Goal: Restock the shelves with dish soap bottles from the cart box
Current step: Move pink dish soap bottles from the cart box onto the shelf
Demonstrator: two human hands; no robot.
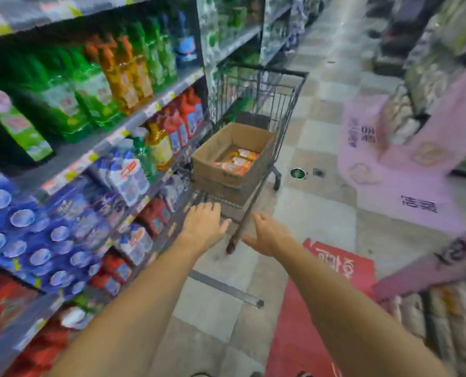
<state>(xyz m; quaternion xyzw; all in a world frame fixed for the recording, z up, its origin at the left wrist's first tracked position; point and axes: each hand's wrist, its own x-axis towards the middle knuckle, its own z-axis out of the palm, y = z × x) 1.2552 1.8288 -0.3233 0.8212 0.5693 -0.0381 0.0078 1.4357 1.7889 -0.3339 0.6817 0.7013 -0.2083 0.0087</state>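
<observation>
two bare forearms nearest, left hand (203, 227) and right hand (267, 235) loose-fingered, gripping nothing, near the cart handle (241, 227). best to reach past into the cardboard box (231, 156) in the wire cart (261, 104); orange dish soap bottles (237, 161) lying flat inside. glossy plastic on shelves (123, 126), blurred.

hands (234, 231) reaching for cart (256, 104), box (230, 156) inside
</observation>
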